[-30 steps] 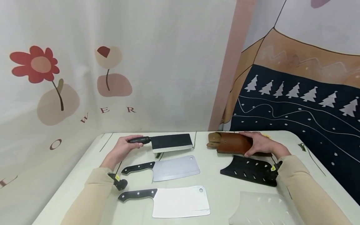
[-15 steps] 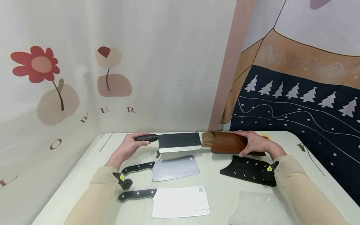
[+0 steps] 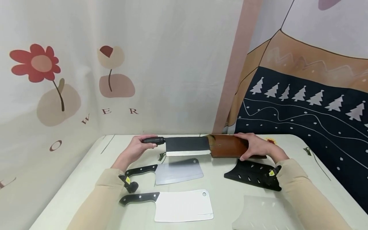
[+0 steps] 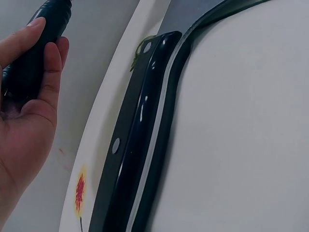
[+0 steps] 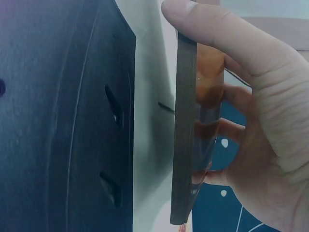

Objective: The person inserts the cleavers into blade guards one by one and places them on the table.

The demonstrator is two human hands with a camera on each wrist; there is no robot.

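Observation:
My left hand point(image 3: 135, 150) grips the black handle of a dark cleaver point(image 3: 187, 144) at the back of the table. In the left wrist view, fingers and thumb curl round that handle point(image 4: 46, 43). A brown leather sheath point(image 3: 227, 146) is held by my right hand point(image 3: 256, 146), thumb on the near edge and fingers over the far one. The cleaver's front end meets the sheath's open left end; how far it reaches inside is hidden. From the right wrist view, the sheath point(image 5: 186, 130) appears edge-on, pinched between thumb and fingers.
Two more cleavers with riveted black handles, one grey-bladed point(image 3: 179, 172) and one white-bladed point(image 3: 184, 206), lie nearer me. On the right are a slotted black blade guard point(image 3: 254, 175) and a translucent white guard point(image 3: 264, 212). Printed curtains hang behind the table.
The cleaver has moved right and the sheath left, closing the gap between them. The blade's end now overlaps the sheath's opening. The other cleavers and guards stay put.

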